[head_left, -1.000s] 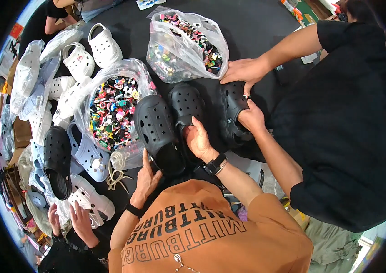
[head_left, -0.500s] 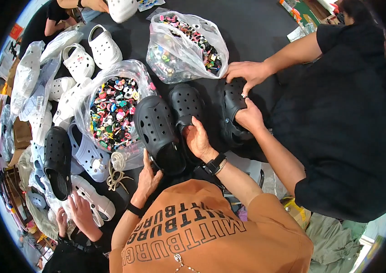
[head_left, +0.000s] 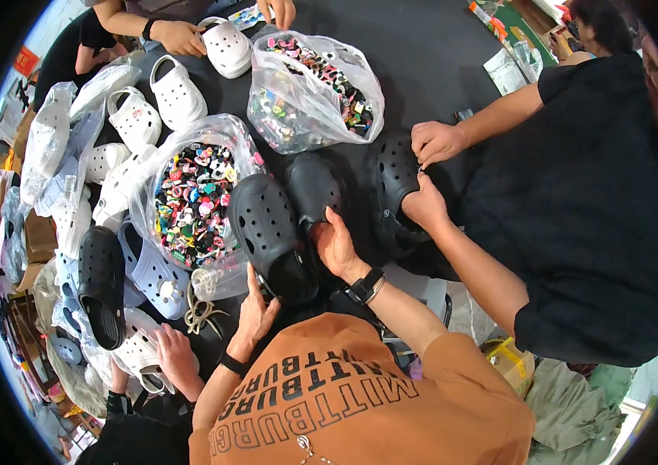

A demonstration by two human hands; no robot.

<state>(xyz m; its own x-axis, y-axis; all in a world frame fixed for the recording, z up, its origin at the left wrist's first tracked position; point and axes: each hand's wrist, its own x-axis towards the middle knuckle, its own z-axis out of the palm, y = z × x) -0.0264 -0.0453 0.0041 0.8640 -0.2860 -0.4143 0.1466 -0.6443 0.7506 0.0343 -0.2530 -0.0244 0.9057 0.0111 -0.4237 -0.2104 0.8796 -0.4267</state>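
My left hand (head_left: 254, 311) is closed on the heel end of a black clog (head_left: 264, 213) with a perforated toe, tilted so its dark inside faces me. My right hand (head_left: 335, 246) grips a second black clog (head_left: 314, 184) just to its right, the thumb laid over its upper and the other fingers hidden beneath. The two clogs are side by side. Left of them an open clear bag is full of small colourful shoe charms (head_left: 196, 201). To the right, a co-worker's hands (head_left: 428, 194) pinch at the upper of another black clog (head_left: 392, 178).
A second clear bag of charms (head_left: 310, 97) stands farther back. White clogs (head_left: 178, 93), a light blue clog (head_left: 156, 270) and a black clog (head_left: 101, 283) crowd the left side. A cord (head_left: 203, 310) lies near my left wrist. Other people's hands (head_left: 178, 360) work at lower left and far left.
My hands keep hold of both black clogs, the right one tilting slightly. The far white clog has come down toward the table. The lower-left person's hands have shifted right, onto a white clog.
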